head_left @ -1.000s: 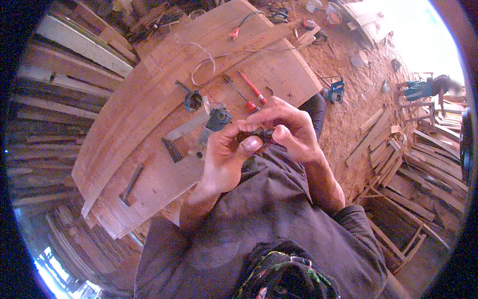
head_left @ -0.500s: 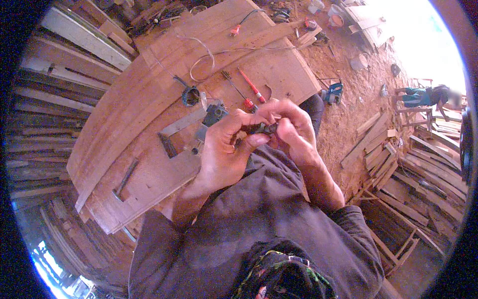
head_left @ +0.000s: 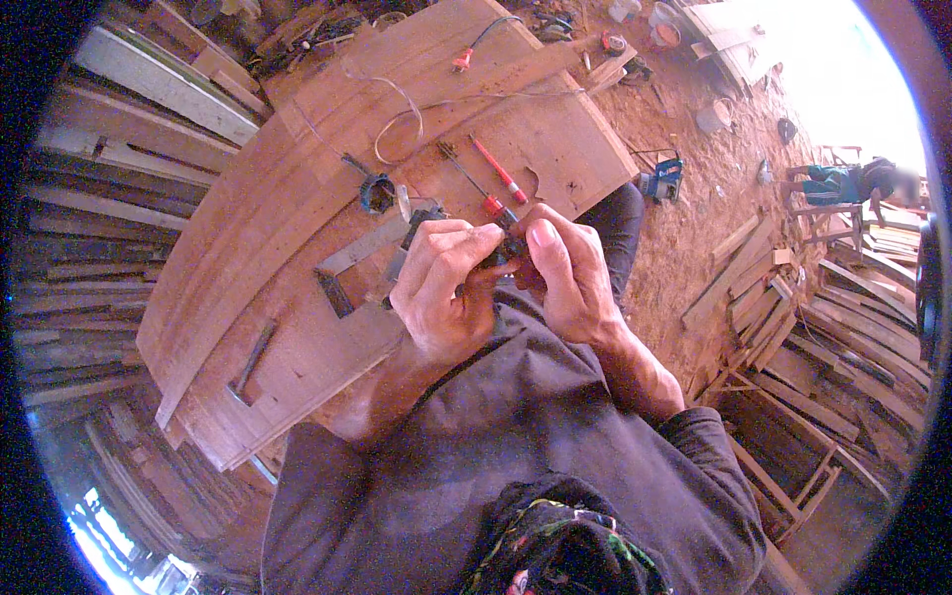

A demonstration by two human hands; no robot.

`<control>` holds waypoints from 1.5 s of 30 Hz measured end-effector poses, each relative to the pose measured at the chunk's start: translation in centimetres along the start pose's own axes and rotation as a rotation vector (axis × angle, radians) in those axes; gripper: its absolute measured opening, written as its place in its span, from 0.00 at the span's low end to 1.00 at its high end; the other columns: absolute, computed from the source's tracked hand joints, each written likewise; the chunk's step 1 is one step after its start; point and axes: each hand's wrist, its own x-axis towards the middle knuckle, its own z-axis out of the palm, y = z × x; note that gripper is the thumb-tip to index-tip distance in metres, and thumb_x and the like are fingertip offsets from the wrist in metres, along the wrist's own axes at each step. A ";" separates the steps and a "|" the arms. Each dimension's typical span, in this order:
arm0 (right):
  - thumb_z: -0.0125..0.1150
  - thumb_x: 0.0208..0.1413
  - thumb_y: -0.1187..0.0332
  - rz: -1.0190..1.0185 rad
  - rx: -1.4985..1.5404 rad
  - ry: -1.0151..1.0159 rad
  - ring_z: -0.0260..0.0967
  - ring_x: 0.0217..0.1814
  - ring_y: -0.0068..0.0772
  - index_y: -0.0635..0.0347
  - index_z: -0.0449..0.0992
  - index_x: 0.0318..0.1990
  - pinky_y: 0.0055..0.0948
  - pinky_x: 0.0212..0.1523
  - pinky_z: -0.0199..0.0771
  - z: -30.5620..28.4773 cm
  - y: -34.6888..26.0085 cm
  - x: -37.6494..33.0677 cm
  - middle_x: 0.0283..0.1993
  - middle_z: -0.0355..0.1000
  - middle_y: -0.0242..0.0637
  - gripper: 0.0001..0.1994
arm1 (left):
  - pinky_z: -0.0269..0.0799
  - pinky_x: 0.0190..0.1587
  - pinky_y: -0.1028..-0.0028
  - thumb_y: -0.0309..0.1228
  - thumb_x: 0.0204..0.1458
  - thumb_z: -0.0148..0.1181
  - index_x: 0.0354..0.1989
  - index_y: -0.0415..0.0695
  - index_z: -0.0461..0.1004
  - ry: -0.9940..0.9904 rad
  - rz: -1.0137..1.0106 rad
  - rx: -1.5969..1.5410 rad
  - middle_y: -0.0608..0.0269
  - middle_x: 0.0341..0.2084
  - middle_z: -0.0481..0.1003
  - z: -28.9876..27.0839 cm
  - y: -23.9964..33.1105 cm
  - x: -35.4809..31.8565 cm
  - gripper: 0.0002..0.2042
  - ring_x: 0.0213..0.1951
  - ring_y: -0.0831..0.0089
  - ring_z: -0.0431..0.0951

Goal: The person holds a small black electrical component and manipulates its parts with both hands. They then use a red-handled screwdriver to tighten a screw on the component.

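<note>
Close to my chest, at the near edge of a wooden board, both hands are closed round a small dark part (head_left: 499,256), mostly covered by the fingers. My left hand (head_left: 446,283) grips it from the left, its thumb on top. My right hand (head_left: 567,276) pinches its right end with thumb and fingers. Just beyond the fingers lies a red-handled screwdriver (head_left: 493,205), with a red pen-like tool (head_left: 499,169) beside it. Partly hidden behind my left hand is a dark grey tool body (head_left: 424,216). A try square (head_left: 337,288) lies to its left.
The large wooden board (head_left: 238,228) carries a hammer (head_left: 254,361), a dark ring-shaped piece (head_left: 377,192), a pale cable (head_left: 416,109) and a red plug (head_left: 462,60). A blue power tool (head_left: 664,180) sits on the dirt floor at right. Timber stacks (head_left: 109,268) line the left; a person (head_left: 843,185) bends far right.
Both hands have turned about the dark part. My left thumb has come up on top, and my right hand has rolled so its thumb points upward.
</note>
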 end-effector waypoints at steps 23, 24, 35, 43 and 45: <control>0.48 0.69 0.53 -0.225 0.258 -0.071 0.65 0.45 0.27 0.65 0.78 0.50 0.27 0.47 0.64 -0.8 0.9 1.4 0.41 0.69 0.33 0.22 | 0.74 0.43 0.74 0.27 0.61 0.61 0.47 0.36 0.74 -0.011 -0.826 -0.939 0.62 0.41 0.78 -0.2 1.3 -1.4 0.10 0.42 0.77 0.76; 0.47 0.70 0.54 -0.265 0.210 -0.120 0.66 0.47 0.30 0.66 0.78 0.49 0.30 0.49 0.65 -1.2 1.3 1.6 0.41 0.69 0.34 0.22 | 0.74 0.43 0.75 0.28 0.62 0.61 0.47 0.36 0.74 -0.025 -0.865 -0.982 0.62 0.41 0.78 -0.2 1.4 -1.3 0.10 0.42 0.77 0.77; 0.48 0.70 0.56 -0.326 0.236 -0.299 0.64 0.49 0.33 0.64 0.80 0.42 0.34 0.54 0.62 -1.9 0.7 2.1 0.40 0.69 0.35 0.20 | 0.71 0.39 0.77 0.29 0.62 0.61 0.43 0.40 0.74 -0.152 -1.074 -1.106 0.66 0.35 0.78 -0.8 2.0 -1.2 0.07 0.37 0.79 0.75; 0.51 0.68 0.54 -0.322 0.256 -0.250 0.66 0.48 0.35 0.63 0.79 0.44 0.35 0.54 0.64 -1.3 0.8 1.6 0.44 0.71 0.37 0.19 | 0.71 0.42 0.77 0.29 0.62 0.61 0.45 0.41 0.74 -0.154 -1.071 -1.100 0.66 0.38 0.78 -1.2 2.5 -0.8 0.07 0.38 0.80 0.76; 0.59 0.65 0.55 -0.372 0.264 -0.223 0.66 0.48 0.34 0.62 0.78 0.49 0.34 0.54 0.63 -1.4 1.2 1.5 0.45 0.72 0.36 0.18 | 0.73 0.42 0.77 0.29 0.63 0.60 0.47 0.41 0.74 -0.099 -1.109 -1.117 0.66 0.40 0.78 -1.2 2.7 -0.2 0.08 0.38 0.79 0.76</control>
